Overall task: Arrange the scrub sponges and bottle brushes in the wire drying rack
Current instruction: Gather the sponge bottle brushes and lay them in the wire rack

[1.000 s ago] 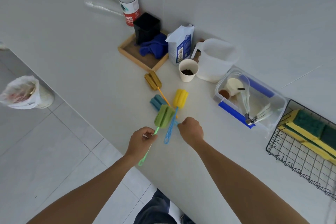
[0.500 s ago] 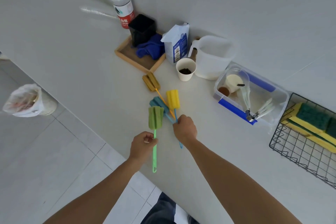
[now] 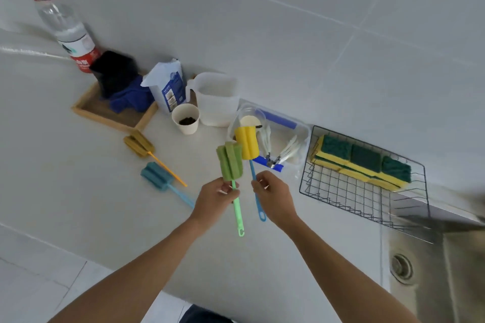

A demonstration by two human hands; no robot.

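Head view shows the left hand [image 3: 215, 198] pinched on the green brush [image 3: 230, 161] stem and the right hand [image 3: 273, 195] pinched on the yellow brush [image 3: 246, 142] stem, both heads upright above the fingers. To do this well, carry both rightward to the rack [image 3: 341, 193], beyond the right fingers, where sponges [image 3: 363, 158] fill the far side, and lay them on its bare near wires.
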